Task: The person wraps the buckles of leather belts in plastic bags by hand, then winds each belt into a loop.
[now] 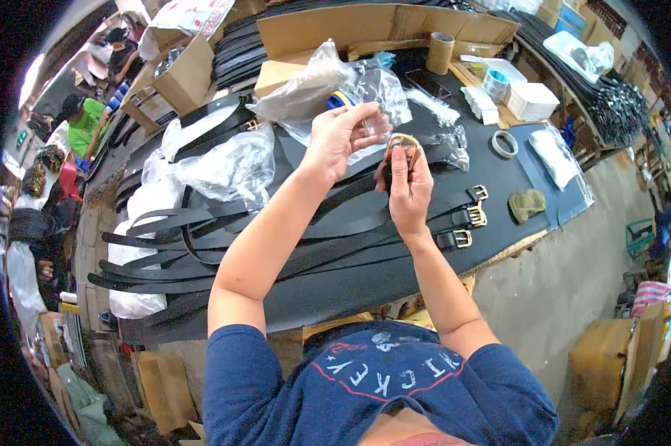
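My right hand [410, 189] holds a brass belt buckle [402, 145] upright over the black work table [514, 175]. My left hand [343, 134] pinches a small piece of clear plastic film [378, 123] just left of the buckle, touching its top. Below both hands lie several black leather belts [291, 245], three with brass buckles [473, 215] at their right ends.
Clear plastic bags [231, 167] lie at the left of the table. Cardboard boxes [380, 30], a tape roll [439, 52], a tape ring [504, 143], white boxes [532, 100] and an olive cloth [527, 204] sit behind and right. A person in green [86, 123] is at far left.
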Demonstrator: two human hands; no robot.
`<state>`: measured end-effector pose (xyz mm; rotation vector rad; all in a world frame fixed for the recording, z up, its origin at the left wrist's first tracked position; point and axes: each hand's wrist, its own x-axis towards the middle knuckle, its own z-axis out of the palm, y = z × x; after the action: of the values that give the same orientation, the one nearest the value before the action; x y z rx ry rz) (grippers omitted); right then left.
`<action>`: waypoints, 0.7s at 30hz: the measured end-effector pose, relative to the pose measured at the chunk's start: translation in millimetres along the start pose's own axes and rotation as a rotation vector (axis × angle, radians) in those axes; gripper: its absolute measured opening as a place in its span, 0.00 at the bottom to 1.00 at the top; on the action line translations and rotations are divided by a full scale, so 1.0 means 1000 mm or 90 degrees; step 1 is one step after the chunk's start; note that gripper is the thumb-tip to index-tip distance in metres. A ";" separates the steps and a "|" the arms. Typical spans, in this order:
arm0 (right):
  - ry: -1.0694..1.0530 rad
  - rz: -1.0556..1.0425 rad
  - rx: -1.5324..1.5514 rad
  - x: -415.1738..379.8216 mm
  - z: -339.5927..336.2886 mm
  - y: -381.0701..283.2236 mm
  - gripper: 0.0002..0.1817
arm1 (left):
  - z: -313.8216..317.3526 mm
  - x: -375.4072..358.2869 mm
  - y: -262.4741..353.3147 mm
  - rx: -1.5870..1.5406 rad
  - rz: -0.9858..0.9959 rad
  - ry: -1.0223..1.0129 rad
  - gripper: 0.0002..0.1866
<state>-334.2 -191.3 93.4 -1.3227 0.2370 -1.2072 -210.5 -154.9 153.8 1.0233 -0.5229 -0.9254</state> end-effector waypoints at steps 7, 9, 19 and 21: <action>-0.002 -0.022 -0.083 0.001 0.010 0.007 0.08 | -0.007 -0.007 0.007 0.041 0.021 0.010 0.09; -0.004 -0.021 -0.092 0.001 0.010 0.007 0.08 | -0.008 -0.007 0.008 0.028 0.007 0.001 0.09; -0.007 -0.009 -0.081 0.002 0.009 0.002 0.08 | -0.005 -0.008 0.008 0.012 -0.010 -0.040 0.10; -0.009 -0.008 -0.077 0.003 0.008 0.002 0.09 | -0.004 -0.008 0.011 0.092 -0.035 -0.070 0.09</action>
<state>-326.3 -189.1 95.7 -1.4392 0.2948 -1.2092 -207.4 -143.9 161.7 1.1251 -0.6645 -1.0078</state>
